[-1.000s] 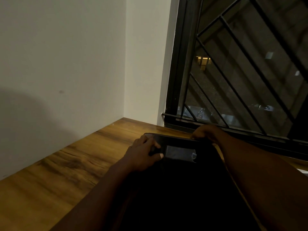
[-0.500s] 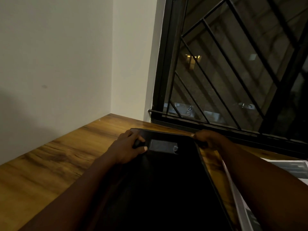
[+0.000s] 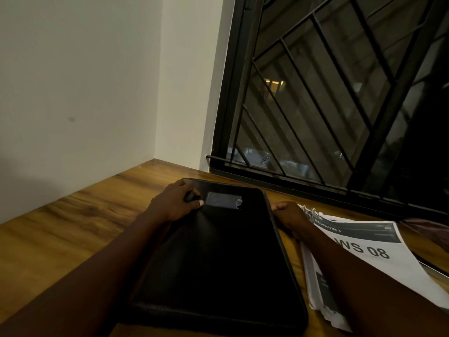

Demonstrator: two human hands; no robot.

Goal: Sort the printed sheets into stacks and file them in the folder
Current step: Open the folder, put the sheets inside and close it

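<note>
Nearest: black folder point(image 3: 218, 259) lies flat and closed on the tabletop point(image 3: 73, 229), one short edge toward the person. Just right of it, printed sheets point(image 3: 364, 254) sit in a loose, fanned pile, unsorted, none filed. Farther up: right hand point(image 3: 289, 217) has slid from the folder's far edge round to its right edge, fingers curled on the rim beside the sheets' frayed corner. Left hand point(image 3: 175, 203) stays at the far left corner, fingers curled over a small dark tab by the label window point(image 3: 223, 199). Reading: cover about to be lifted open — filing not begun. Beyond, barred window point(image 3: 328, 105).
</note>
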